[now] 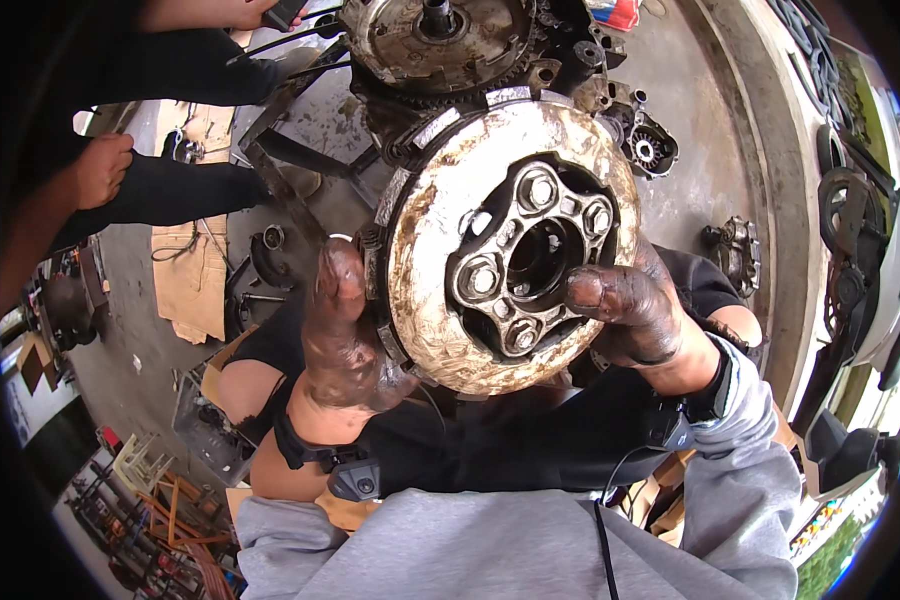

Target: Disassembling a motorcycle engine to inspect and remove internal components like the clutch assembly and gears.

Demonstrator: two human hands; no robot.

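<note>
A round clutch assembly (433,250) is held up between my two hands, its oily pale face turned toward me. A star-shaped plate (516,228) with several bolts surrounds the hole at its centre. My left hand (342,335) grips the left rim, thumb pointing up along the edge; its other fingers are hidden. From the right, my right hand (630,315) holds the clutch assembly, with the thumb laid over the face beside the central hole. Both hands are black with grease. Just beyond stands a partly dismantled engine (440,55) with a large round opening.
Another person's hand (103,170) and dark-clothed legs are at the left. Flattened cardboard (188,290) lies on the floor there, with metal parts around it. A metal part (738,255) rests on the floor at right, near a concrete ledge (770,200). A crate (210,430) stands lower left.
</note>
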